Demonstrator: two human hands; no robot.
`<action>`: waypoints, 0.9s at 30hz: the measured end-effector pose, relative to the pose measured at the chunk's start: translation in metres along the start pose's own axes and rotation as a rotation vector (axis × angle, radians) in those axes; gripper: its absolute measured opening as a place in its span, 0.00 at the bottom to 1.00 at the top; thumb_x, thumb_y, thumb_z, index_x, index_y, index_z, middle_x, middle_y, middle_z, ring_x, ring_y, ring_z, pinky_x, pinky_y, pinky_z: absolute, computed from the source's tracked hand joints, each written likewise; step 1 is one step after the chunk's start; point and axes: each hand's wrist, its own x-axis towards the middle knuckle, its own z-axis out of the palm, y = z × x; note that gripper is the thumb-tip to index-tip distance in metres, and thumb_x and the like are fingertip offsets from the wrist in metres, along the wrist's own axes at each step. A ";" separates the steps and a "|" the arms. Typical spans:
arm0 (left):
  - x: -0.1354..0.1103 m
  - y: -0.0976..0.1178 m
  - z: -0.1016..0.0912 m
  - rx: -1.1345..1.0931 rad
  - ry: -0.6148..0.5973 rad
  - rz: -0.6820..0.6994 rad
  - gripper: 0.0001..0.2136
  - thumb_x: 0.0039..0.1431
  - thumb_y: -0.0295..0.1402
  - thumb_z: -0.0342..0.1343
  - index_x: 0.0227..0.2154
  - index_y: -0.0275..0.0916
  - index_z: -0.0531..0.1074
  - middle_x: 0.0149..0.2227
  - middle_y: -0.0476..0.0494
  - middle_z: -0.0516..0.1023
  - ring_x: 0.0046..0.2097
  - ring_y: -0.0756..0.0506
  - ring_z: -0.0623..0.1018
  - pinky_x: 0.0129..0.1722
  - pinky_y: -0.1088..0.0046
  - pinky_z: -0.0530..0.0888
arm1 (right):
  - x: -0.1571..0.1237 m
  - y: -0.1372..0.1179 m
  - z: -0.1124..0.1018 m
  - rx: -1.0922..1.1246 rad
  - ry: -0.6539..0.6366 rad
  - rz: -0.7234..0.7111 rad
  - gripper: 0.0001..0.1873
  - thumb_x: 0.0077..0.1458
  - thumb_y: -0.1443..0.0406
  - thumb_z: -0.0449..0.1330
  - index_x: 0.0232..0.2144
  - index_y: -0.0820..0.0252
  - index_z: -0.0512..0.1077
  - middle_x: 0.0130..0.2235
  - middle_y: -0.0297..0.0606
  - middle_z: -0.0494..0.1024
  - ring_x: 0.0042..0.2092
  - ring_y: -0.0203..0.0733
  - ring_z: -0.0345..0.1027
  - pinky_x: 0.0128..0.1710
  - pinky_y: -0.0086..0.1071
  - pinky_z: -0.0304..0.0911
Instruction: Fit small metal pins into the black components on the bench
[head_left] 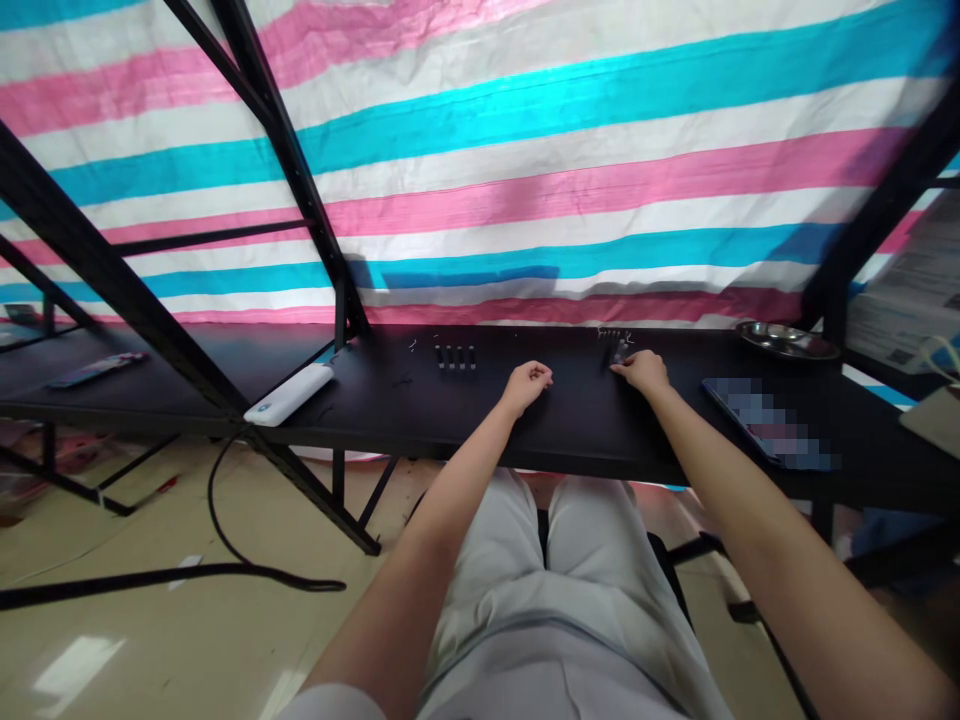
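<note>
My left hand [529, 385] is over the black table, its fingers curled in, and no object shows in them. To its right, my right hand [645, 370] pinches at the lower end of a small dark cylinder with a paler end [620, 352]; the fingertips partly hide it. Just behind those fingers lie several thin, light-coloured small pieces [612, 334], too small to name. A row of several similar small dark cylinders [455, 357] with pale ends stands left of my left hand, spaced apart.
A white power bank-like block [290, 394] with a cable lies at the left by the black frame post [285, 150]. On the right are a shiny metal dish [787, 341] and a flat blurred-out item [765, 422]. A striped sheet [570, 190] hangs behind the table [405, 410].
</note>
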 end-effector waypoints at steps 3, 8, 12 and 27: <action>0.000 0.000 0.000 0.018 -0.004 0.007 0.01 0.51 0.25 0.54 0.26 0.33 0.69 0.23 0.49 0.73 0.26 0.54 0.70 0.32 0.76 0.67 | -0.004 0.000 -0.004 -0.074 -0.027 -0.010 0.19 0.47 0.57 0.62 0.38 0.65 0.75 0.38 0.50 0.77 0.43 0.48 0.71 0.39 0.35 0.65; 0.001 -0.004 -0.001 0.032 -0.011 0.023 0.01 0.51 0.26 0.54 0.26 0.34 0.70 0.23 0.48 0.73 0.26 0.54 0.71 0.32 0.76 0.68 | -0.027 -0.011 -0.010 -0.230 -0.060 -0.035 0.14 0.53 0.66 0.55 0.41 0.67 0.72 0.43 0.55 0.74 0.45 0.50 0.70 0.40 0.36 0.64; 0.002 -0.004 -0.001 0.031 -0.010 0.027 0.01 0.51 0.26 0.55 0.27 0.34 0.70 0.23 0.48 0.73 0.26 0.54 0.71 0.32 0.76 0.68 | -0.052 -0.032 -0.005 -0.304 -0.066 -0.172 0.17 0.54 0.72 0.48 0.46 0.69 0.66 0.44 0.57 0.72 0.45 0.51 0.70 0.41 0.39 0.63; -0.012 0.015 -0.002 0.438 0.143 0.346 0.07 0.50 0.24 0.53 0.33 0.39 0.71 0.32 0.46 0.75 0.38 0.46 0.72 0.45 0.68 0.66 | -0.073 -0.075 0.023 -0.199 -0.044 -0.565 0.11 0.59 0.63 0.47 0.38 0.60 0.67 0.39 0.43 0.76 0.40 0.41 0.69 0.34 0.28 0.56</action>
